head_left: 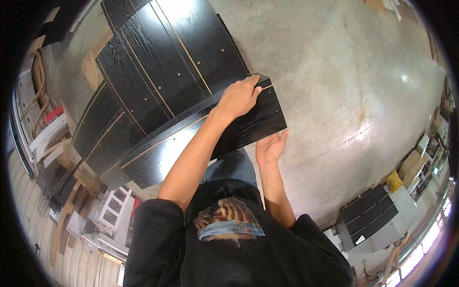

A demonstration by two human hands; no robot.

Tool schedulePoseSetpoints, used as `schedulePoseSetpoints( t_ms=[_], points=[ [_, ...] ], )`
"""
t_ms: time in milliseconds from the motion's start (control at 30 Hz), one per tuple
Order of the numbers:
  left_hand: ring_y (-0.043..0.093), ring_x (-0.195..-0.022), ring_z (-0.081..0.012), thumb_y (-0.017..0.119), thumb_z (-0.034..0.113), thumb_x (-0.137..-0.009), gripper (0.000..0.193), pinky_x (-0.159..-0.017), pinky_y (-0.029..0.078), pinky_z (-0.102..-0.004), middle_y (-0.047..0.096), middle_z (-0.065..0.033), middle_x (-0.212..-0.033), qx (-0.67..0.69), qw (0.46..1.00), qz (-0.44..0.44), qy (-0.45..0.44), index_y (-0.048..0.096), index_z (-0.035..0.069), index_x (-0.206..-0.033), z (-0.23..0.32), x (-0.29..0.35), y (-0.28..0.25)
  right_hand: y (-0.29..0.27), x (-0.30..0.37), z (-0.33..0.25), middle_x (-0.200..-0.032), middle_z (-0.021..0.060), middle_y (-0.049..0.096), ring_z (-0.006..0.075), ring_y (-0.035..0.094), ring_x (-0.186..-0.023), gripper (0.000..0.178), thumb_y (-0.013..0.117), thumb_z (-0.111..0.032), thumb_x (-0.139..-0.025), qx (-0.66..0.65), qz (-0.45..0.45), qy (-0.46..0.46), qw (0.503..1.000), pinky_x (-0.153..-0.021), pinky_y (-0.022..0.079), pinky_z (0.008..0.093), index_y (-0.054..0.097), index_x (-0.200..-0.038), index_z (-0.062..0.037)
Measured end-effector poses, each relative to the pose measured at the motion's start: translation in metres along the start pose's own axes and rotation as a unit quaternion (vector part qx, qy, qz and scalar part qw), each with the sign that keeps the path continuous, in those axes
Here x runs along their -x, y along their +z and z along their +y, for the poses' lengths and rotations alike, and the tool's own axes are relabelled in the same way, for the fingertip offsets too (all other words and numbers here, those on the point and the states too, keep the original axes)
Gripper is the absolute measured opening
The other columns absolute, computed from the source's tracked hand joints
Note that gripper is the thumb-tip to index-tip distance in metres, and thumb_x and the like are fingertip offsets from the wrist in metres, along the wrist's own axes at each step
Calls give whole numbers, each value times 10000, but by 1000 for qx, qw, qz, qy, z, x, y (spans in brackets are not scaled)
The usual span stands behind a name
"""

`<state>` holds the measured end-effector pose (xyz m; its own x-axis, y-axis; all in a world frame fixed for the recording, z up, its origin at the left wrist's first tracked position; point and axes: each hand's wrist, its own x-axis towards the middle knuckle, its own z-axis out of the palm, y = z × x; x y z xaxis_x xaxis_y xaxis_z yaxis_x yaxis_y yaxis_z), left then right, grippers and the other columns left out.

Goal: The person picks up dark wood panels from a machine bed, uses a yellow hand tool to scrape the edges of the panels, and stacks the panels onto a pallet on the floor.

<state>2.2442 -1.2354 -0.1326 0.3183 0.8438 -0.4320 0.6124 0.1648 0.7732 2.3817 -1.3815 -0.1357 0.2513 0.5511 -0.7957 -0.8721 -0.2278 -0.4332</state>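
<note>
A long black wood-grain panel (256, 117) with a pale groove along it extends from the lower left toward the middle, next to a stack of similar black panels (158, 71). Over its right end lies my left hand (239, 99), the fingers reaching across the far edge and gripping it. At the near right corner my right hand (270, 148) holds the same panel from below, palm up and thumb apart. Its fingertips are partly hidden under the panel. Small round fittings dot the stacked panels, and light glares off their surfaces.
Grey concrete floor (344, 105) extends to the right. Another black panel stack (370, 215) stands at the lower right, near a yellow bundle (394, 182). At lower left are a white slatted frame (114, 210) and machinery with hoses (40, 91).
</note>
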Motion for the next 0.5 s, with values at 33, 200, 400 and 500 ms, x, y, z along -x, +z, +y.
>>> schedulePoseSetpoints(
  t_ms=[33,200,400,500],
  points=[
    [617,-1078,-440,529,253,-990,409,-924,483,-505,646,-277,-1155,-3,1000,6,6,556,-8,-1304,-1,1,0,0,0,1,-1527,137,425,258,420,-1381,734,215,-555,-1057,-1,-14,4,1000,-1181,285,386,373,-1475,26],
    [615,-1070,-438,564,252,-955,377,-898,493,-525,645,-266,-1153,-8,1000,-9,-10,583,9,-1242,1,-3,5,-18,-8,-4,-1553,162,376,280,349,-1425,726,213,-537,-1058,3,-30,24,999,-1203,222,406,327,-1498,29],
    [366,-1409,-418,576,292,-977,572,-1166,307,-453,444,-264,-1465,-9,957,276,90,448,-70,-1401,-19,79,-17,-31,1,-31,-1580,222,288,320,294,-1456,701,291,-497,-1056,273,132,-166,939,-1197,212,425,260,-1524,24],
    [429,-1350,-411,575,264,-971,519,-1140,328,-457,478,-239,-1437,29,947,318,29,480,-31,-1389,-50,181,-44,3,19,-40,-1581,173,291,301,314,-1445,601,315,-388,-1073,423,68,-344,835,-1200,225,426,268,-1514,18]
  ],
)
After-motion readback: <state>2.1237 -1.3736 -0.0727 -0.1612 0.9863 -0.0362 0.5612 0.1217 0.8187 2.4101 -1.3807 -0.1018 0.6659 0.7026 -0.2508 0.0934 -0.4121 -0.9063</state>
